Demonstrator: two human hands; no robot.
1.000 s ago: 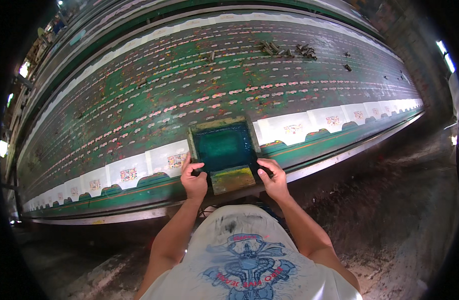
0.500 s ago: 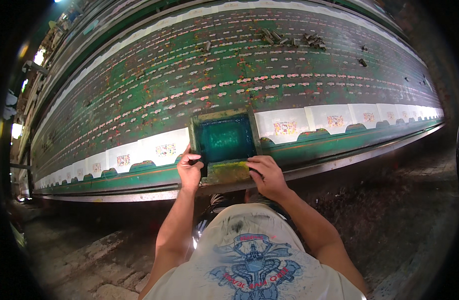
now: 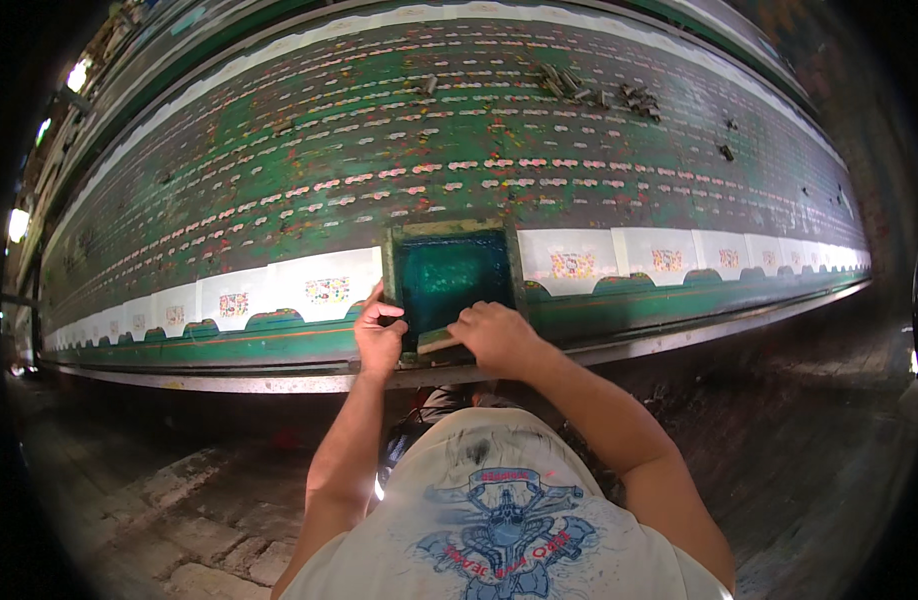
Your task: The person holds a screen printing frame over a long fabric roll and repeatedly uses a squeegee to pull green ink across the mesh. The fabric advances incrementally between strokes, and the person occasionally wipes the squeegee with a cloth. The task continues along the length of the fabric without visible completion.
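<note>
A screen-printing frame (image 3: pixel 453 229) with dark blue-green ink over its mesh lies at the near edge of the long table. My left hand (image 3: pixel 379 338) grips the frame's near left side, the thumb over the rail and the fingers along its outer side. At the frame's near end, my right hand (image 3: pixel 501 340) is closed on a squeegee (image 3: pixel 438 342). The squeegee's left end shows, and the right hand covers the rest. White printed pieces (image 3: pixel 584 268) with colourful motifs lie in a row on both sides of the frame.
The long green table (image 3: pixel 329 150) is speckled with paint and rows of small printed marks. Several short dark metal pieces (image 3: pixel 569 85) lie on its far part. A metal rail (image 3: pixel 249 384) runs along the near edge, with rough floor (image 3: pixel 179 500) below it.
My right hand has moved left and slightly inward over the frame, with the squeegee now tilted. My left hand stays on the frame's left side.
</note>
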